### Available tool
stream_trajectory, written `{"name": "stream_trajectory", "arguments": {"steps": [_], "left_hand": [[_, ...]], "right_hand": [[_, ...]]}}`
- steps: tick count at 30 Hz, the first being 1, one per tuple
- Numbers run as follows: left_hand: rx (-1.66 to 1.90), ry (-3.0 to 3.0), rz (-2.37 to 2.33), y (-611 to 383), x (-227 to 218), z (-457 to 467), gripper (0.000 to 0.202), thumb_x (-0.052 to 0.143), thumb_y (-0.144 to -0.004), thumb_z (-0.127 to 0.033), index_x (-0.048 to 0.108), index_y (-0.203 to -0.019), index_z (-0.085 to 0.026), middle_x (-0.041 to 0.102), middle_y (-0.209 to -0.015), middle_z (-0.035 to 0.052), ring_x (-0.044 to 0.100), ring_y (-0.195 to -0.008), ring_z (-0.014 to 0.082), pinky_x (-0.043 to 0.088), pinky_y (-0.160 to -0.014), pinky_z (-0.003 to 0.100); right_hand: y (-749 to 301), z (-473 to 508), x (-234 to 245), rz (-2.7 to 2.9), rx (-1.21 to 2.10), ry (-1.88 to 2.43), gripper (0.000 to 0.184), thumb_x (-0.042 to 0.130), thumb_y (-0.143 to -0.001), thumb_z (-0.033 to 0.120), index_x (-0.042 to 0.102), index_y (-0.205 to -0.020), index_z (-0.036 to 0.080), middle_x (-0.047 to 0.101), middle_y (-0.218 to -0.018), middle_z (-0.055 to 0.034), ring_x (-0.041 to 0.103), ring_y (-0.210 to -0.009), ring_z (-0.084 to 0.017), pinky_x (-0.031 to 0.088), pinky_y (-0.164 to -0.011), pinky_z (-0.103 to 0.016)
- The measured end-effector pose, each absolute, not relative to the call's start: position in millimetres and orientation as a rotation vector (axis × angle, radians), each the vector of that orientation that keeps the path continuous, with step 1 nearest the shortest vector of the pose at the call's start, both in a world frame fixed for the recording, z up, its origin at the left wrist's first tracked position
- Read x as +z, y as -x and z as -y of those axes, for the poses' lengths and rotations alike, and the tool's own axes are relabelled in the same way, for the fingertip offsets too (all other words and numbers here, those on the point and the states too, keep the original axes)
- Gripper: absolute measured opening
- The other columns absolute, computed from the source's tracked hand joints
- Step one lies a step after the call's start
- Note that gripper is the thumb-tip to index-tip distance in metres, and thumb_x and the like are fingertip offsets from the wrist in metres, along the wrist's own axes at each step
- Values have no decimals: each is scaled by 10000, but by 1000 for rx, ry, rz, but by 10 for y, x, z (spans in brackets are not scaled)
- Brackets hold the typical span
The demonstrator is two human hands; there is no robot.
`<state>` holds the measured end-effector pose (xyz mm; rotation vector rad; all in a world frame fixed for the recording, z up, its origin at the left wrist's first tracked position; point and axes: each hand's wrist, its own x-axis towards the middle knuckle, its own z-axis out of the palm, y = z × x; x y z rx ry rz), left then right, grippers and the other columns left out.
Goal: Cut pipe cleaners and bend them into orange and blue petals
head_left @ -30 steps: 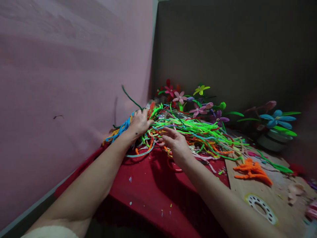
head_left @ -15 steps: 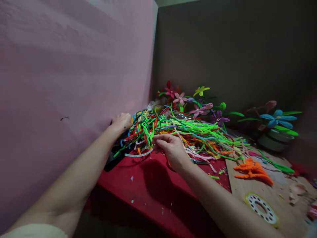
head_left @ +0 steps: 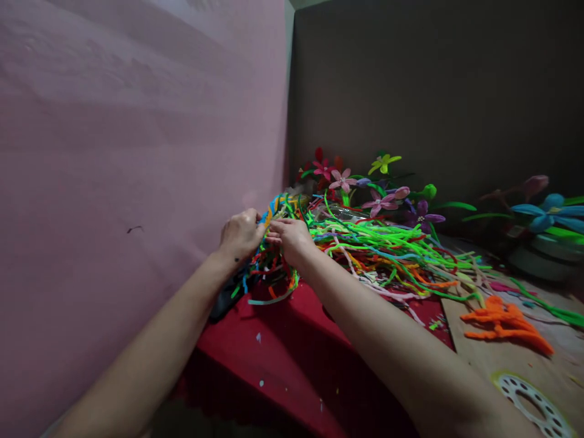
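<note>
A tangled heap of pipe cleaners [head_left: 365, 243], mostly bright green with red, orange, blue and white ones, spreads over the red cloth [head_left: 274, 359]. At its left end, my left hand [head_left: 241, 234] is closed on some of the pipe cleaners, its fingertips partly hidden. My right hand [head_left: 294, 240] is right beside it, palm toward the left, its fingers bent and pressed together among the same strands. What lies between the right fingertips is mostly hidden. A pale blue pipe cleaner [head_left: 269, 301] curves out below both hands.
Behind the heap stand pipe-cleaner flowers, among them a pink one [head_left: 342, 180] and a purple one [head_left: 422, 217]. A blue flower [head_left: 550, 213] rises from a pot at right. Orange pipe cleaners [head_left: 506, 322] and a white holed spool [head_left: 538, 413] lie on a board. A pink wall [head_left: 137, 152] borders the left.
My right hand has moved up and left, close to my left hand. The left hand has come slightly right, and the view has turned a little left.
</note>
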<state>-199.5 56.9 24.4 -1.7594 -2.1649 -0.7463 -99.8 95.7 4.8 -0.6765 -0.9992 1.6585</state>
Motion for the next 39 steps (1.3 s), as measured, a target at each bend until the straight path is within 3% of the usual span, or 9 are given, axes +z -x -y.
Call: {"name": "stream_trajectory", "arguments": {"steps": [5,11,14,24,39], "left_hand": [[-840,1793,2084,1890,227,-470,306,434,-777,-292,608,-995,-166,671,-936,134,619,-865,272,425,-719,330],[-1002,1847,2202,1965,296,-573,216,457,-695,-298,635,-679,-178,615,-610,53,572,-617,210,380,-558,281],[-1141,1859,2249,1999,321,-603,237,426,-688,-300,610,-624,-164,538,-521,10,497,-522,155,338,-495,248],[-1463,2096,2243,1955,323,-549,199,531,-642,-347,570,-628,-152,467,-503,-43,406,-488,103,286,-440,205],[-1926,2369,2313,1880,342,-482,173,588,-627,-295,569,-704,-142,585,-583,-10,523,-498,102,432,-497,214]], "right_hand": [[1109,-1128,31,1033,1642,668,260,675,-605,172,432,-513,180,416,-361,90,394,-345,-61,335,-366,-185],[1041,-1047,-59,1055,1562,623,151,594,-661,191,471,-575,184,444,-423,103,401,-384,-58,353,-390,-172],[999,-1034,-78,1072,1564,614,92,584,-679,205,511,-629,179,492,-470,88,436,-403,-68,383,-401,-186],[836,-1003,-131,1066,1601,544,45,585,-661,158,546,-677,172,549,-517,75,471,-431,-70,374,-397,-180],[780,-990,-115,1013,1678,410,187,585,-663,122,585,-838,187,627,-629,58,538,-499,-87,404,-467,-199]]}}
